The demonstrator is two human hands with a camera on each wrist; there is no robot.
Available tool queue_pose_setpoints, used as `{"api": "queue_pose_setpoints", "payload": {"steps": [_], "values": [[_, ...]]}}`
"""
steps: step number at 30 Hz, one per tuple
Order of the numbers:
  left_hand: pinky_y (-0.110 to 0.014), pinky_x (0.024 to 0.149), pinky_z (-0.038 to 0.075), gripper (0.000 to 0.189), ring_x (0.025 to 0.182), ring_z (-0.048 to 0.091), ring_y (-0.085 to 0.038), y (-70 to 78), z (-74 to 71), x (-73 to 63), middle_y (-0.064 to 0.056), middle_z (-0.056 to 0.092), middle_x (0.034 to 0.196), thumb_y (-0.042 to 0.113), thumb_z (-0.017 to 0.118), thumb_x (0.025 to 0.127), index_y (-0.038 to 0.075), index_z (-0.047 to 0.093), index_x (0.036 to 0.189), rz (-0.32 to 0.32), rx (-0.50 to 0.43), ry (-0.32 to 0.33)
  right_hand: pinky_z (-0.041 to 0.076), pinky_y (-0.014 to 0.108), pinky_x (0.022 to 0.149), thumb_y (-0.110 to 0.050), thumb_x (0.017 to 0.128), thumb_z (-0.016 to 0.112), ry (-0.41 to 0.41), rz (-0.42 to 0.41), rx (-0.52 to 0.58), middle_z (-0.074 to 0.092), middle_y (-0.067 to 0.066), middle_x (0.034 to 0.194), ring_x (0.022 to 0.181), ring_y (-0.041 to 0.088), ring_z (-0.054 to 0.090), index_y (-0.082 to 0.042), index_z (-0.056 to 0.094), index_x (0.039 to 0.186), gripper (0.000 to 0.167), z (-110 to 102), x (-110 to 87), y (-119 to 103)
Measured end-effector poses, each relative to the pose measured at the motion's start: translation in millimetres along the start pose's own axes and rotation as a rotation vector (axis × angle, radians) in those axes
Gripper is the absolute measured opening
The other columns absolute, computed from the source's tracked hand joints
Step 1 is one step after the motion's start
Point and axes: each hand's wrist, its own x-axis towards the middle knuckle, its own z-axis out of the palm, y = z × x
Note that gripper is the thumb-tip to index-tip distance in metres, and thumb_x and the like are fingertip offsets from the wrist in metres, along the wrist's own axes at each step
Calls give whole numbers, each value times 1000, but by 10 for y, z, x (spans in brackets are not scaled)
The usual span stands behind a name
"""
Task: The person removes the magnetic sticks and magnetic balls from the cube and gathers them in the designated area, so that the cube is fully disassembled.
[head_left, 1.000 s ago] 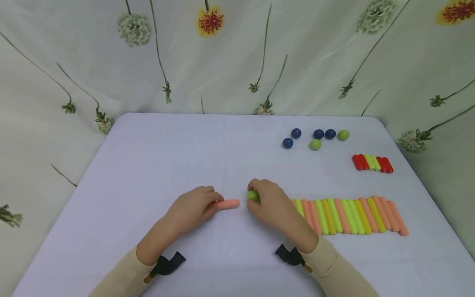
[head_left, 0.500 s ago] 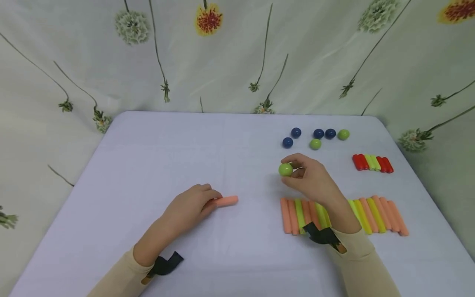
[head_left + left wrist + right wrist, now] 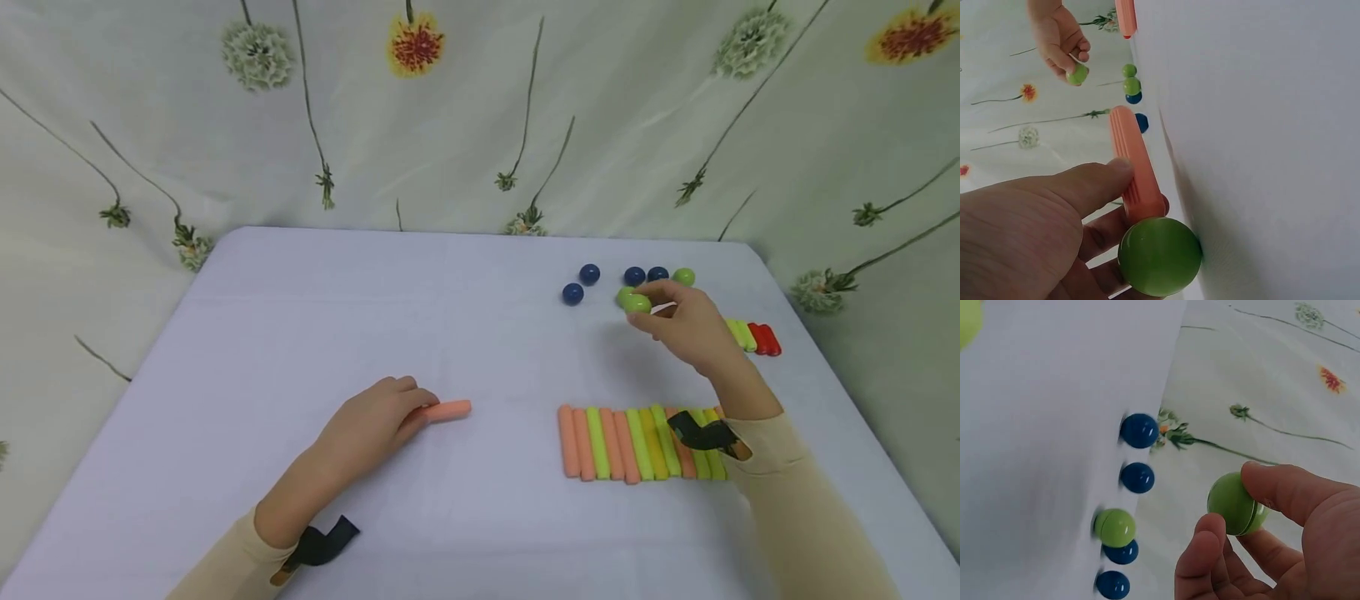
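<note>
My left hand (image 3: 375, 421) pinches a short coral stick (image 3: 450, 410) between thumb and fingers, low over the left-centre of the table. In the left wrist view, a green ball (image 3: 1160, 256) sits at the near end of that stick, against the fingers; the head view has it hidden under the hand. My right hand (image 3: 693, 329) pinches another green ball (image 3: 1232, 503) by thumb and fingertips, raised above the table near the back right. In the head view, that ball overlaps a green ball (image 3: 624, 297) lying on the table.
Several blue balls (image 3: 589, 274) and another green ball (image 3: 683, 276) lie near the table's back edge. A row of coral, lime and yellow sticks (image 3: 597, 442) lies at front right, partly under the right forearm. Short red and lime pieces (image 3: 763, 339) are partly hidden behind the right hand.
My right hand has carried the green ball from beside the coral stick up and rightward to the loose balls. My left hand keeps its pinch on the stick, almost still.
</note>
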Motion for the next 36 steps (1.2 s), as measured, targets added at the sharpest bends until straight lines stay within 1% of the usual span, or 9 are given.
{"api": "queue_pose_setpoints", "payload": {"steps": [3, 6, 10, 14, 19, 22, 26, 30, 36], "values": [[-27, 66, 46, 13, 74, 50, -8, -9, -2, -7, 13, 53, 83, 18, 71, 90, 19, 73, 103, 4, 1, -1, 51, 45, 81, -33, 93, 65, 13, 34, -59, 55, 17, 122, 104, 34, 54, -5, 54, 130, 47, -95, 129, 97], [-27, 67, 46, 12, 74, 50, -8, -14, -3, -16, 13, 53, 83, 19, 71, 90, 19, 73, 103, 3, -4, 0, 50, 51, 83, -32, 93, 64, 13, 72, -119, 53, 19, 125, 108, 37, 51, -4, 52, 129, 47, -157, 250, 194], [-26, 67, 46, 13, 74, 49, -7, -25, -20, -46, 14, 52, 83, 20, 72, 90, 20, 73, 103, -4, 2, -5, 49, 53, 84, -28, 92, 65, -10, 89, -182, 52, 22, 126, 107, 40, 48, -1, 51, 128, 47, -156, 394, 305], [-26, 66, 46, 13, 73, 49, -7, -27, -23, -59, 13, 52, 83, 18, 73, 88, 19, 73, 102, 8, 8, 15, 47, 54, 87, -23, 92, 66, -46, 87, -240, 53, 26, 124, 106, 42, 49, 3, 53, 125, 45, -141, 529, 399], [-26, 66, 47, 13, 73, 50, -7, -26, 1, -51, 13, 52, 83, 18, 74, 88, 20, 73, 100, 21, 17, 28, 47, 54, 87, -22, 91, 67, -88, 138, -273, 53, 27, 123, 104, 41, 50, 6, 51, 125, 47, -114, 662, 515], [-26, 67, 47, 13, 74, 50, -8, -13, -3, -46, 13, 53, 83, 18, 74, 88, 20, 73, 100, 22, 18, 24, 48, 53, 87, -20, 90, 68, -92, 148, -277, 53, 27, 122, 102, 40, 51, 7, 51, 123, 45, -88, 718, 553], [-26, 67, 47, 13, 74, 51, -9, 7, -12, -41, 12, 54, 83, 17, 74, 88, 19, 73, 101, 17, 22, 18, 49, 51, 85, -17, 89, 69, -87, 130, -295, 54, 28, 120, 101, 40, 53, 7, 53, 118, 41, -54, 763, 566], [-26, 67, 47, 13, 74, 51, -8, 7, -7, -40, 12, 54, 83, 18, 74, 88, 19, 73, 101, 14, 26, 17, 48, 52, 85, -14, 89, 68, -86, 130, -313, 54, 29, 120, 102, 42, 52, 7, 52, 120, 41, -42, 782, 542], [-25, 65, 46, 13, 72, 49, -8, 1, -13, -49, 12, 53, 82, 17, 73, 88, 20, 73, 101, 28, 22, 28, 48, 53, 86, -14, 89, 68, -86, 139, -341, 53, 30, 120, 102, 43, 51, 8, 51, 123, 44, -58, 788, 509]]}}
